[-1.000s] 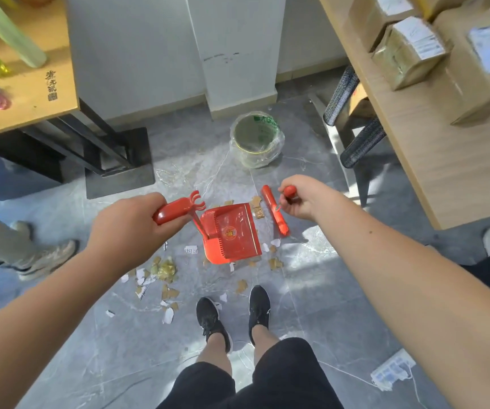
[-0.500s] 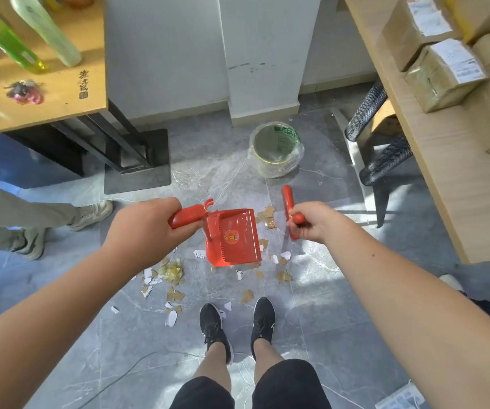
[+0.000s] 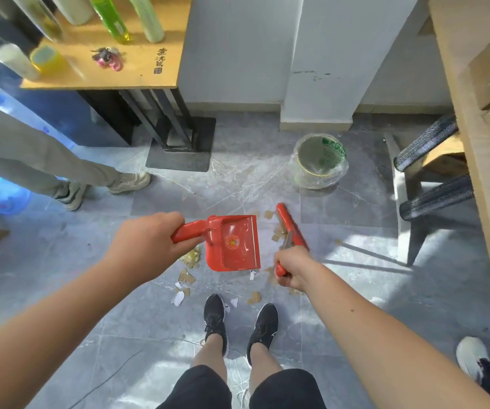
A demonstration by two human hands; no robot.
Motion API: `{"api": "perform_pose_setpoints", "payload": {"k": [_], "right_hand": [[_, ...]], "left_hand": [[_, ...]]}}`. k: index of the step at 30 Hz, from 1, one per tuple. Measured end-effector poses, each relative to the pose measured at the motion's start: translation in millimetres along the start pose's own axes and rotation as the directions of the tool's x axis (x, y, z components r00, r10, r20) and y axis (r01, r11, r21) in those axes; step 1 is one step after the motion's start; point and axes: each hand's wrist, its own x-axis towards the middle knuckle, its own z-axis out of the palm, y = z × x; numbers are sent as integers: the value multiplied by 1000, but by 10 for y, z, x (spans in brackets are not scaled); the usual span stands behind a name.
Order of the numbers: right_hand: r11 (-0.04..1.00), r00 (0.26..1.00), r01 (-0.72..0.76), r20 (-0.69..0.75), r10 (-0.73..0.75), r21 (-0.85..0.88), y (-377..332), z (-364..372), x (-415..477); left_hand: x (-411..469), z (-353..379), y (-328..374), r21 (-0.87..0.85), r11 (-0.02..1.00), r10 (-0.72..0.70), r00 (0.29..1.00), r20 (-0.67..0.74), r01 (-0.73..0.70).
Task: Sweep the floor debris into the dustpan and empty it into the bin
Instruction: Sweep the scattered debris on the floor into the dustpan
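My left hand (image 3: 146,242) grips the handle of a red dustpan (image 3: 236,243), held low over the grey floor with its open edge facing right. My right hand (image 3: 292,268) is closed around the handle of a red hand brush (image 3: 289,228), which lies just right of the pan, its head pointing away from me. Scraps of brown cardboard and white paper debris (image 3: 189,277) lie scattered under and around the pan, in front of my black shoes. A small bin (image 3: 319,162) lined with a clear plastic bag stands on the floor beyond the brush.
A wooden table (image 3: 105,75) on a black metal base stands at the back left, with another person's legs (image 3: 69,175) beside it. A chair (image 3: 426,172) and a long wooden desk (image 3: 474,143) with boxes are on the right. A white shoe (image 3: 471,360) shows at bottom right.
The view has tilted up and shifted. My right hand has drawn back toward me along the brush handle, and the dustpan has turned so its mouth faces the brush.
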Motion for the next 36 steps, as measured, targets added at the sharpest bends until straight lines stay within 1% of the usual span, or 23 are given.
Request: {"api": "perform_pose_setpoints", "payload": {"k": [4,10,19,23,28,31,36], "right_hand": [[998,1000,-5,29,7,-61,158,240,-111],[995,993,-11,113,22,-97,108,540,-319],[985,979,-20,197,54,-172,67,888,-444],[984,980,10,199,26,-177,24,960,-498],[984,978,55,208,-19,-170,-178,1131,-518],[969,976,108,210,-61,-223,-354,1342,-535],[913,976,187,172,-132,-362,-682,1833,-343]], "left_hand": [[-283,-43,-206,-14,998,-70,996,-49,69],[-659,-122,-460,1,985,-169,980,-105,170],[-1171,-233,-679,3,940,-339,934,-112,342],[-1337,-287,-756,7,916,-398,908,-130,402],[-1471,-370,-896,-16,863,-503,856,-118,505],[-1536,-389,-1018,-10,836,-545,829,-127,549],[-1607,-384,-1337,5,829,-552,820,-151,559]]}}
